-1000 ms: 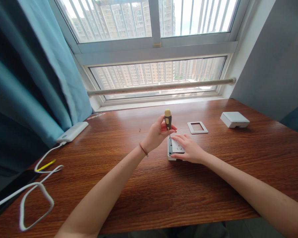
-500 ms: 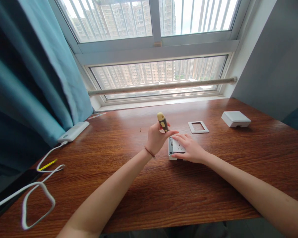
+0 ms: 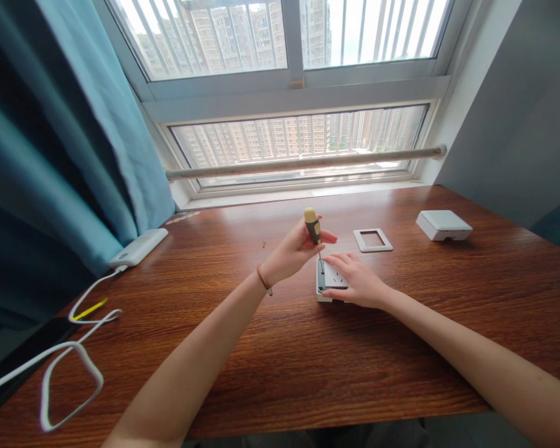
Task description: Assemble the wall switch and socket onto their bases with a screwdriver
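Note:
My left hand (image 3: 295,247) is closed around a screwdriver (image 3: 313,226) with a yellow and grey handle. Its thin shaft points down, and the tip meets the grey strip along the left side of a white wall socket (image 3: 335,277). The socket lies flat on the table, its slotted face upward. My right hand (image 3: 360,281) grips the socket from the right, thumb at the near edge and fingers over the far edge, covering its right part. Beyond it lies a white square frame (image 3: 363,249). One small screw (image 3: 264,244) rests left of my left hand.
A white box (image 3: 444,224) stands at the back right of the brown wooden table (image 3: 261,373). On the left are a white power bank (image 3: 139,247), its looped white cable (image 3: 98,373) and a yellow strip (image 3: 91,309). A blue curtain (image 3: 98,124) hangs beside the window.
My left hand and wrist have turned, the fingers have spread somewhat, and the screwdriver handle has shifted slightly right and stands more upright. My right hand and the socket stay where they were.

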`<state>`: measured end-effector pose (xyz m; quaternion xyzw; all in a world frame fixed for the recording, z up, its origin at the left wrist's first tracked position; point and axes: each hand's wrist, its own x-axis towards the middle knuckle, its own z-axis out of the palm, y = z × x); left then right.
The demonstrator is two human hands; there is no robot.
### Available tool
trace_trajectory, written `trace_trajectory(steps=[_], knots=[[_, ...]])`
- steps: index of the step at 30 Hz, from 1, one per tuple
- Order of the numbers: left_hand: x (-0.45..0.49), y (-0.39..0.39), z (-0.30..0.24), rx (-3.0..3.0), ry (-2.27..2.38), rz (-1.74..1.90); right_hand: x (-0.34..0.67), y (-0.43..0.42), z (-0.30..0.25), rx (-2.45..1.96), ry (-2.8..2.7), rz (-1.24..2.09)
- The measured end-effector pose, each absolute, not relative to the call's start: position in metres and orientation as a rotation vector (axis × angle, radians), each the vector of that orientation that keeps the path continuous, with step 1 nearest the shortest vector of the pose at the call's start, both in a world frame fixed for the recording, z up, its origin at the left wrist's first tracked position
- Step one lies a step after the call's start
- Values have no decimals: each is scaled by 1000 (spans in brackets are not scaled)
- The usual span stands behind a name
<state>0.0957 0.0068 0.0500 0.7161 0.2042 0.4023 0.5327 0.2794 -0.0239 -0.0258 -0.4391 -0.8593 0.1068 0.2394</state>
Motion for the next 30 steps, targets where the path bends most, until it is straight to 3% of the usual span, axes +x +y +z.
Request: trace_trajectory(steps=[10, 19, 25, 30], knots=[[108, 8, 27, 2005, 1142, 1363, 280, -23, -27, -1217, -2362, 295], [106, 3, 47, 1699, 603, 1111, 279, -23, -27, -1211, -2366, 279], [98, 4, 56, 1760, 622, 997, 280, -23, -28, -1213, -2368, 271], [95, 11, 44, 2001, 773, 1110, 279, -23, -28, -1212, -2367, 276]])
